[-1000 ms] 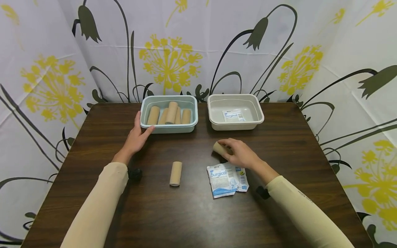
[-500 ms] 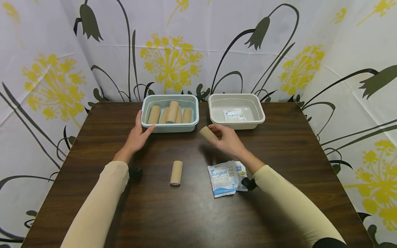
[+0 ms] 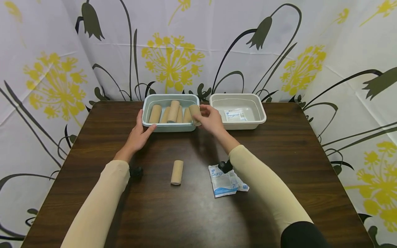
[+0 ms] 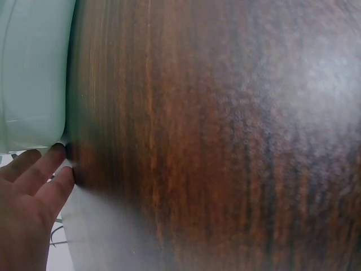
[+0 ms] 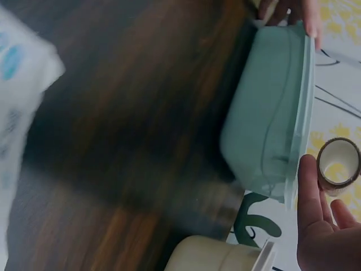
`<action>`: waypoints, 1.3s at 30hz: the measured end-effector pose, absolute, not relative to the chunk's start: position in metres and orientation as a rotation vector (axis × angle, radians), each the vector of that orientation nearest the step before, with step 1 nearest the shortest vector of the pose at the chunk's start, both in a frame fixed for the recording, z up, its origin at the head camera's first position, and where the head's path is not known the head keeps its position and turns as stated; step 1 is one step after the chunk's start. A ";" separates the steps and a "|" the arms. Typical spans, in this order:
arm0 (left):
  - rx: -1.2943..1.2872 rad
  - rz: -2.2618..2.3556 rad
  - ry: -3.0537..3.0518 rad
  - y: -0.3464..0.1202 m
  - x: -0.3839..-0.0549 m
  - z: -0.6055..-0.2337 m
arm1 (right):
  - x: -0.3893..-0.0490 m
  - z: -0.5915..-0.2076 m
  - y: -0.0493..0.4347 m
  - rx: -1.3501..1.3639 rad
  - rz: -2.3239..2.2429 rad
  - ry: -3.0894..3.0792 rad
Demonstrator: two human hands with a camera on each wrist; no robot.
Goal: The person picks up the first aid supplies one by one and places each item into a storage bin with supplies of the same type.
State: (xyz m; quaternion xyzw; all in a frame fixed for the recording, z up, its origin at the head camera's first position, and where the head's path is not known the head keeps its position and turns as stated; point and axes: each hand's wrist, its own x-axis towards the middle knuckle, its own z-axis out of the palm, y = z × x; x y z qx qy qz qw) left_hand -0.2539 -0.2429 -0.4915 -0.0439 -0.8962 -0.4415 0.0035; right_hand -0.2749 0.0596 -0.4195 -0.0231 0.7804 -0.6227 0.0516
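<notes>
Nearest on the bench [image 3: 186, 213], Surgical packets [image 3: 224, 186] at five o'clock, a loose cardboard tube [image 3: 177, 172] at seven; left hand [image 3: 132, 140], fingers spread, touches the blue tub [image 3: 174, 128] at eight, presumably steadying it, and the right hand [image 3: 212, 120] pinches another cardboard tube [image 3: 194, 113] beside its three-o'clock rim!

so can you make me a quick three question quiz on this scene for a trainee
1. Multiple choice: what does the right hand have in its grip?
a) a tape roll
b) a cardboard tube
c) a marker pen

2. True or false: the beige tub holds a packet marked Surgical.

3. Count: how many cardboard tubes lie directly on the table?

Key: 1 b; 2 true; 3 one, the loose tube.
</notes>
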 end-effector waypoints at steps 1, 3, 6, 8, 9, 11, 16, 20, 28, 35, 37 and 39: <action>-0.138 -1.382 -2.810 -0.243 -0.254 -0.491 | -0.277 -0.418 0.057 -0.036 -1.938 2.334; -0.141 -1.375 -2.809 -0.242 -0.255 -0.491 | -0.282 -0.415 0.053 0.029 -1.997 2.282; -0.146 -1.368 -2.807 -0.241 -0.257 -0.491 | -0.287 -0.412 0.050 0.092 -2.070 2.221; -0.144 -1.366 -2.807 -0.242 -0.258 -0.492 | -0.289 -0.412 0.048 0.117 -2.101 2.194; -0.144 -1.366 -2.810 -0.242 -0.258 -0.492 | -0.290 -0.412 0.047 0.126 -2.110 2.186; -0.139 -1.367 -2.815 -0.242 -0.258 -0.493 | -0.291 -0.414 0.047 0.128 -2.104 2.190; -0.137 -1.368 -2.818 -0.241 -0.257 -0.493 | -0.291 -0.417 0.047 0.109 -2.043 2.248; -0.138 -1.379 -2.808 -0.242 -0.257 -0.493 | -0.290 -0.419 0.048 0.096 -2.023 2.272; -0.139 -1.377 -2.809 -0.243 -0.259 -0.494 | -0.275 -0.419 0.053 -0.027 -1.996 2.354; -0.141 -1.375 -2.805 -0.244 -0.258 -0.496 | -0.251 -0.422 0.055 -0.376 -1.877 2.475; -0.137 -1.373 -2.806 -0.244 -0.257 -0.496 | -0.243 -0.425 0.055 -0.503 -1.796 2.522; -0.135 -1.375 -2.809 -0.244 -0.257 -0.495 | -0.234 -0.428 0.056 -0.622 -1.721 2.539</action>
